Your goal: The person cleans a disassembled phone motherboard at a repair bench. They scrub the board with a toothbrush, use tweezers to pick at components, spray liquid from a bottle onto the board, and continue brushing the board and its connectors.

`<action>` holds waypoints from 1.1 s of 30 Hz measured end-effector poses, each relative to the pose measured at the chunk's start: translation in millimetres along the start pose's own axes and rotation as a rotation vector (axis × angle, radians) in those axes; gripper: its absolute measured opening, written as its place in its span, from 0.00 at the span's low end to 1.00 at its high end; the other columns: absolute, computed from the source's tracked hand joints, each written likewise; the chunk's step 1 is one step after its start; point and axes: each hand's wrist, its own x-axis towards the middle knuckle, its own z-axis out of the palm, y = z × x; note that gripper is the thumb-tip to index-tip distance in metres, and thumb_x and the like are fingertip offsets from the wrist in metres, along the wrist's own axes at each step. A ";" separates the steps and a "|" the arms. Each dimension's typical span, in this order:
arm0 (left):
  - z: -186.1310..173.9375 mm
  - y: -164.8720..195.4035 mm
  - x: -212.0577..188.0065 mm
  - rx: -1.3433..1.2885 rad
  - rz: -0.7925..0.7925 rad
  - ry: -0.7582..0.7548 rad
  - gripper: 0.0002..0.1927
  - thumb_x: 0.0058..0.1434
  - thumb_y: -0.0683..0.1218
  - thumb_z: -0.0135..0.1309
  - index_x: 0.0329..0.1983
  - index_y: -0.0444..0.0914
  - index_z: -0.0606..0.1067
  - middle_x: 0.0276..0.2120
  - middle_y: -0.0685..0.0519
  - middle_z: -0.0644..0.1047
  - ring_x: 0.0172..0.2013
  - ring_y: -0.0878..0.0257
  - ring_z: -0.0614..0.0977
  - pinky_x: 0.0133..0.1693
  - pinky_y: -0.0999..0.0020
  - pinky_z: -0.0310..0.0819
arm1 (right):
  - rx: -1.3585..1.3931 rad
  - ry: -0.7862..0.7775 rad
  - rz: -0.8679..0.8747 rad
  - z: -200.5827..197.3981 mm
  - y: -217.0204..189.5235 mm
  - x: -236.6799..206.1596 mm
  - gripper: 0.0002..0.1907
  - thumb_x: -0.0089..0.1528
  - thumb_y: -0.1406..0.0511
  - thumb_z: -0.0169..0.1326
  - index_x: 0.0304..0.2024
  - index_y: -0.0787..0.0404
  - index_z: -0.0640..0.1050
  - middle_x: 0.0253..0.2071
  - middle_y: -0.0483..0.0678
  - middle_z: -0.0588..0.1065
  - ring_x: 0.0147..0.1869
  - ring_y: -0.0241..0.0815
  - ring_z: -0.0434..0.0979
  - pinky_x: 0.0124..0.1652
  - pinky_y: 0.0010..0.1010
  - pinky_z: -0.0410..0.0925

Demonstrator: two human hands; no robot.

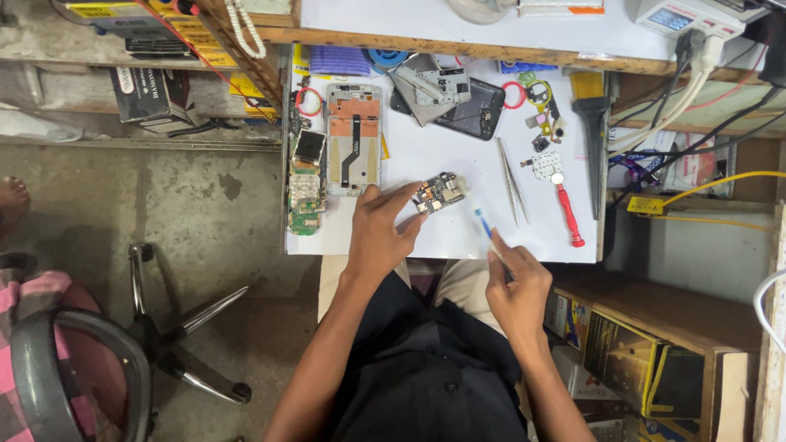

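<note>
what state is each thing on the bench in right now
left hand: fingers pinching the board
board: bare, held at its edge on the table
right hand: gripping a blue tool
phone frame: opened, flat
tweezers: lying unused
screwdriver: lying unused

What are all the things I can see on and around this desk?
White work table: one, centre.
Small circuit board: one, dark, at left fingertips.
Blue-tipped tool: one, in right hand.
Opened phone frame: one, copper and silver, table left.
Green circuit board: one, table's left edge.
Dark phone: one, table top.
Tweezers: one pair, silver.
Red-handled screwdriver: one, right.
Brush: one, black handle, right edge.
Swivel chair: one, black, lower left.
Left hand: one.
Right hand: one.
</note>
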 end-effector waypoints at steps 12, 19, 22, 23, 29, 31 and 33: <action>2.5 -4.9 0.0 0.006 -0.025 -0.009 0.27 0.49 0.40 0.68 0.55 0.36 0.79 0.46 0.48 0.84 0.38 0.51 0.77 0.46 0.60 0.71 | 0.017 -0.041 -0.045 11.6 -7.7 7.8 0.21 0.59 0.76 0.55 0.55 0.65 0.81 0.23 0.53 0.71 0.21 0.40 0.67 0.24 0.33 0.61; 2.8 -5.6 -0.3 0.011 -0.019 -0.004 0.27 0.49 0.40 0.68 0.55 0.35 0.79 0.46 0.47 0.83 0.38 0.50 0.76 0.45 0.60 0.72 | -0.010 -0.032 -0.026 9.0 -12.9 10.3 0.20 0.59 0.76 0.56 0.55 0.65 0.81 0.23 0.54 0.71 0.21 0.42 0.67 0.24 0.34 0.61; 3.4 -5.5 0.3 0.007 -0.011 -0.010 0.27 0.49 0.41 0.68 0.55 0.35 0.79 0.46 0.47 0.84 0.38 0.50 0.77 0.45 0.60 0.72 | 0.045 -0.094 -0.034 8.2 -12.5 9.8 0.19 0.59 0.75 0.56 0.53 0.65 0.81 0.24 0.54 0.72 0.21 0.42 0.68 0.24 0.33 0.62; 3.0 -5.7 0.3 0.008 -0.007 -0.010 0.27 0.49 0.41 0.68 0.55 0.35 0.79 0.46 0.47 0.84 0.38 0.50 0.77 0.45 0.60 0.72 | 0.068 -0.118 -0.031 8.2 -12.4 9.5 0.19 0.59 0.75 0.56 0.53 0.64 0.81 0.24 0.53 0.72 0.21 0.42 0.68 0.24 0.33 0.62; 3.2 -5.2 -0.1 0.017 -0.016 -0.002 0.27 0.49 0.40 0.68 0.55 0.34 0.79 0.45 0.47 0.83 0.38 0.50 0.77 0.46 0.59 0.72 | 0.011 -0.061 -0.081 6.6 -11.0 9.4 0.20 0.58 0.75 0.56 0.54 0.65 0.81 0.24 0.54 0.71 0.22 0.43 0.68 0.25 0.34 0.63; 3.0 -5.0 0.4 0.014 -0.018 -0.009 0.27 0.49 0.40 0.68 0.55 0.34 0.79 0.45 0.47 0.83 0.39 0.50 0.77 0.46 0.60 0.72 | 0.004 -0.054 -0.053 6.8 -10.6 9.1 0.20 0.58 0.76 0.56 0.54 0.65 0.81 0.23 0.54 0.70 0.21 0.43 0.68 0.24 0.35 0.62; 3.2 -4.0 0.7 0.011 -0.014 -0.010 0.27 0.50 0.40 0.68 0.55 0.34 0.79 0.46 0.47 0.83 0.39 0.50 0.77 0.46 0.60 0.72 | -0.013 -0.025 -0.025 7.4 -9.8 7.7 0.20 0.59 0.76 0.56 0.54 0.65 0.81 0.23 0.54 0.70 0.20 0.43 0.68 0.24 0.35 0.62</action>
